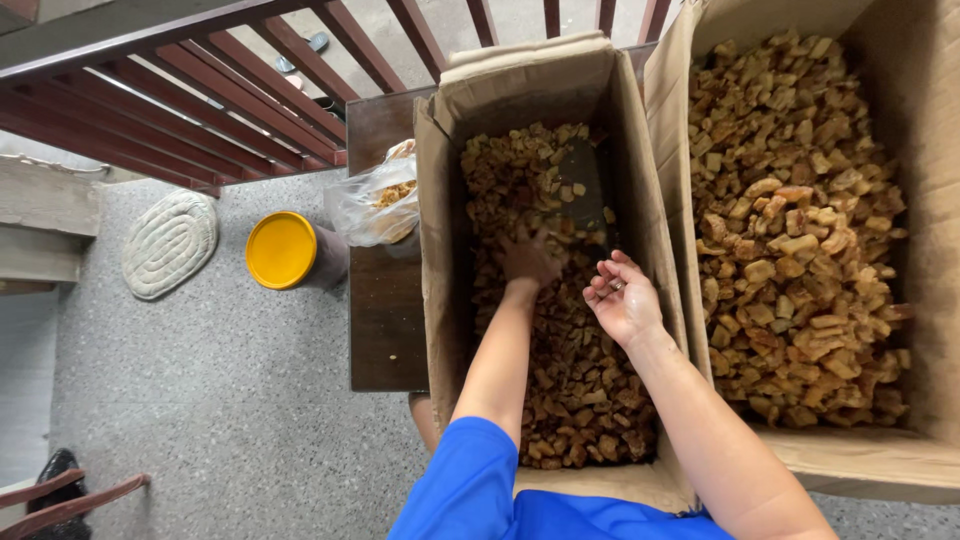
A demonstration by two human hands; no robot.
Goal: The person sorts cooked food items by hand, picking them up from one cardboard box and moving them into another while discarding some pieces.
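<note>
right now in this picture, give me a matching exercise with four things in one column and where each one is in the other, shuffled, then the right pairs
Things
1. round yellow lid
2. clear plastic bag of fried pieces
3. left hand
4. oval woven grey mat

Places
A. pressed into the brown fried pieces inside the narrow cardboard box
B. on the speckled floor beside the steps, farthest left
C. on the dark wooden table, left of the narrow box
D. low down, between the mat and the table

Pairs: 1-D, 2-C, 3-A, 4-B
</note>
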